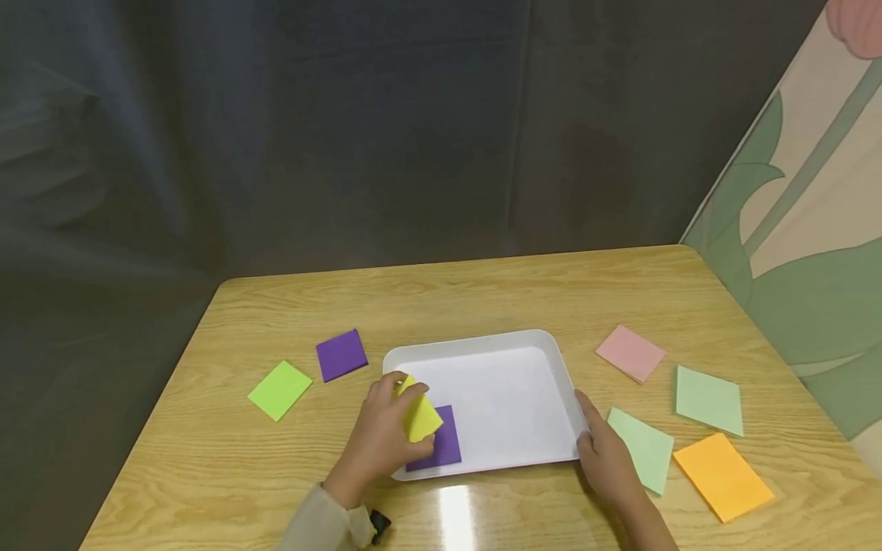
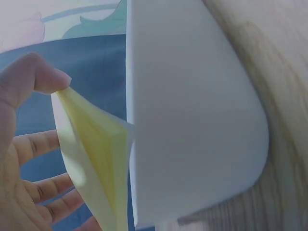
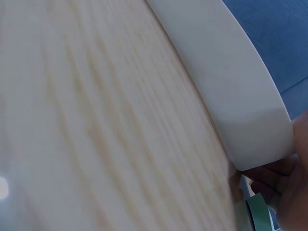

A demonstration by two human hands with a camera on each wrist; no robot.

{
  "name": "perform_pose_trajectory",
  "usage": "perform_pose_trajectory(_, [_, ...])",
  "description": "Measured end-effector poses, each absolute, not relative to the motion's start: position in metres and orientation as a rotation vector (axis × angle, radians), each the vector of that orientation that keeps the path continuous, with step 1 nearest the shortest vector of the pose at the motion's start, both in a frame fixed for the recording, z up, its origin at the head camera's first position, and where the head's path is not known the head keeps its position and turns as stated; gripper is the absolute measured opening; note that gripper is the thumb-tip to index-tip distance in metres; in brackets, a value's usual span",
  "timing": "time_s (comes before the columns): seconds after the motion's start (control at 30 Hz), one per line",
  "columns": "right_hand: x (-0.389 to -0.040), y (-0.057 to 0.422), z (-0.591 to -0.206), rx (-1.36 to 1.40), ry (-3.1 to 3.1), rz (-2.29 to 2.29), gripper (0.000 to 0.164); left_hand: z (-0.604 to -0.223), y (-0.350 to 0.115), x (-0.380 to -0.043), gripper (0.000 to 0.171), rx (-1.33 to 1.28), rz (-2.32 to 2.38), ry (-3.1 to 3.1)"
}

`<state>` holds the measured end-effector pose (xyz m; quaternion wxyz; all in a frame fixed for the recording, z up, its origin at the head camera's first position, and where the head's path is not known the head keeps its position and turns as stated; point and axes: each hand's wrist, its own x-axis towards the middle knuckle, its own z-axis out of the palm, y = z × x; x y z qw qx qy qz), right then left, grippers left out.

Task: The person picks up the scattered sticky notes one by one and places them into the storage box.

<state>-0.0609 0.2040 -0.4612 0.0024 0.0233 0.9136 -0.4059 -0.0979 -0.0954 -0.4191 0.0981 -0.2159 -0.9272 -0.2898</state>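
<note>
Yellow Pad Tips Over the White Tray

I look in from far away. A big dark cloth hangs behind a light brown wooden table. On the table sits a shallow white tray with round corners.

The right hand pinches the tray's right end, thumb on the rim and fingers low at the corner. If it tugs hard, I think the tray could slide. It is also close to a square pale green paper pad, so a bump could push that away.

The left hand pinches a square yellow paper pad between thumb and fingers. The yellow pad is tilted, over the tray's near left corner. Its sheets seem to bend apart, so a loose pinch could let some slip out, and a tight squeeze could crease them.

Under it, a square purple paper pad lies flat in the tray. I cannot tell if the two touch. If the yellow pad drops at this slant, it could land crooked, shove the purple one, or catch on the rim.
</note>
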Motion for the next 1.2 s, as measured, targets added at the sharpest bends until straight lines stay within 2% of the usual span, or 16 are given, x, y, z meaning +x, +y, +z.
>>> perform_pose_trajectory(1.2, [-0.061,0.204,-0.461,0.097,2.850,-1.303,0.054,-0.449,-0.079,-0.109,0.057,-1.040,-0.501,-3.024])
